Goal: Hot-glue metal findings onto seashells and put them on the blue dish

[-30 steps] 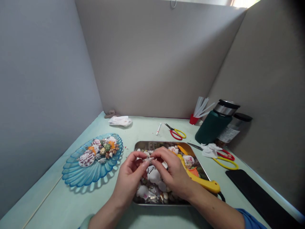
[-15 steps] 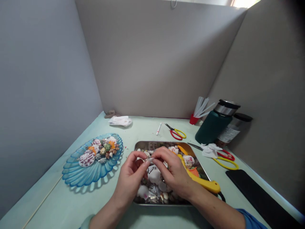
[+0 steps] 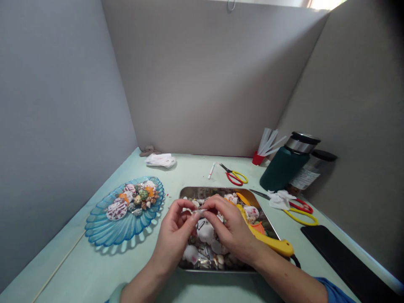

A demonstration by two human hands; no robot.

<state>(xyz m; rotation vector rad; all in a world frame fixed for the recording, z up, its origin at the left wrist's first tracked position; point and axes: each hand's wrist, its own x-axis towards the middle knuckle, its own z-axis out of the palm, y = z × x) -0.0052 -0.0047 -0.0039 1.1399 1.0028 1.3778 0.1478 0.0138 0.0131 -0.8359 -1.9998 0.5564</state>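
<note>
My left hand (image 3: 176,227) and my right hand (image 3: 232,227) meet over the metal tray (image 3: 268,216), fingertips pinched together on a small whitish piece (image 3: 199,211). Fingers cover most of it, so its kind is unclear. Beneath them the tray holds shells (image 3: 205,231), little metal clips (image 3: 204,254) and an orange shell-shaped piece (image 3: 259,228). A yellow-handled tool with a black cord (image 3: 274,244) lies across the tray's right side, beside my right wrist; my right hand hides part of it.
A blue scalloped dish (image 3: 126,231) with shells stands left. Behind the tray lie a marker (image 3: 211,171) and scissors (image 3: 235,176). To the right are larger scissors (image 3: 299,215) under crumpled tissue (image 3: 280,199), a green bottle (image 3: 282,168), a red cup (image 3: 258,158) of translucent sticks, and a black slab (image 3: 341,256).
Both hands keep the same pinch over the tray, with hardly any finger movement. The whole view has shifted slightly, so everything sits a little farther right.
</note>
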